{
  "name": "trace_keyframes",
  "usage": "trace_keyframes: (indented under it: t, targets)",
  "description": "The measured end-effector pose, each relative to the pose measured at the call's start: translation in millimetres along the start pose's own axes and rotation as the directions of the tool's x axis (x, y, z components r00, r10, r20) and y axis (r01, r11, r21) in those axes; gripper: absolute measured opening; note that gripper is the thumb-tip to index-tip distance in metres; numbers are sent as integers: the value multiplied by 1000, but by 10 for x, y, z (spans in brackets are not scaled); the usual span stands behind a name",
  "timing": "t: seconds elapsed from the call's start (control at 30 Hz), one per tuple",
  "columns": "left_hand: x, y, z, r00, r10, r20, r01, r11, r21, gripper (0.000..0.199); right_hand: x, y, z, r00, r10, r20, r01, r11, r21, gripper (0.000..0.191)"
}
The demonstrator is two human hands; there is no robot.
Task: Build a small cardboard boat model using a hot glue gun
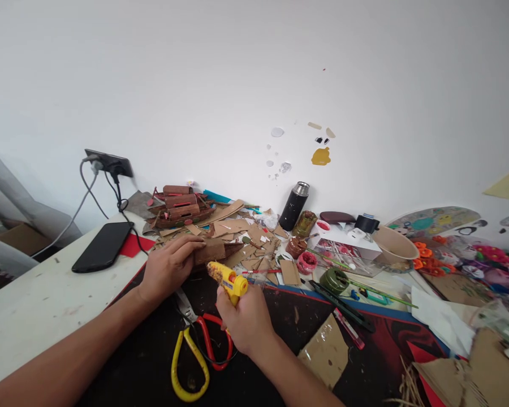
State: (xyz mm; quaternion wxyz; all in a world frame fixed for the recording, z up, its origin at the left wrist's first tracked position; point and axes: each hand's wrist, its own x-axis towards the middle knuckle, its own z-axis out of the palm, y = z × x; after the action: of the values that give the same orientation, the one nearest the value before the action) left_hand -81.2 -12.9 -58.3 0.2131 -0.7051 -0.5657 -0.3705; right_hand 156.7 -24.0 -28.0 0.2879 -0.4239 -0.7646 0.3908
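My left hand (169,265) is closed on the left end of a small brown cardboard boat (212,250), whose pointed end sticks out to the right. My right hand (248,316) grips a yellow glue gun (228,280). The gun's tip points up and left, just below the boat's cardboard cover. Scissors (190,364) with one yellow and one red handle lie on the dark mat under and between my hands. A thin dark cord runs across them.
Cardboard scraps (233,229) and finished-looking brown boats (182,206) lie behind. A phone (103,246) rests at left. Rightward are a black flask (294,206), paint jars (306,262), a glue-stained cardboard piece (326,350), a bowl (394,246) and colourful flowers (498,260).
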Motion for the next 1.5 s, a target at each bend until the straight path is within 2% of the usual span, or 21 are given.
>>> trace_keyframes:
  t: [0.43, 0.7, 0.97, 1.3, 1.4, 1.5]
  targets:
    - [1, 11, 26, 1000, 26, -7, -26, 1000, -4, 31, -33, 12, 33, 1000, -8, 17, 9, 1000, -12, 39]
    - [10, 38, 14, 999, -32, 35, 33, 999, -33, 34, -49, -18, 46, 999, -17, 31, 17, 1000, -1, 37]
    - [19, 37, 6, 999, 43, -3, -43, 999, -3, 31, -53, 2, 74, 1000, -19, 23, 20, 1000, -12, 36]
    - [-2, 19, 29, 1000, 9, 6, -9, 1000, -4, 31, -52, 16, 71, 1000, -15, 25, 15, 1000, -13, 33]
    - [-1, 12, 22, 1000, 3, 23, -3, 1000, -22, 31, -52, 31, 75, 998, -61, 32, 61, 998, -24, 34]
    - [-3, -9, 19, 998, -57, 36, 59, 997, -53, 31, -52, 64, 91, 993, -109, 52, 112, 993, -42, 33]
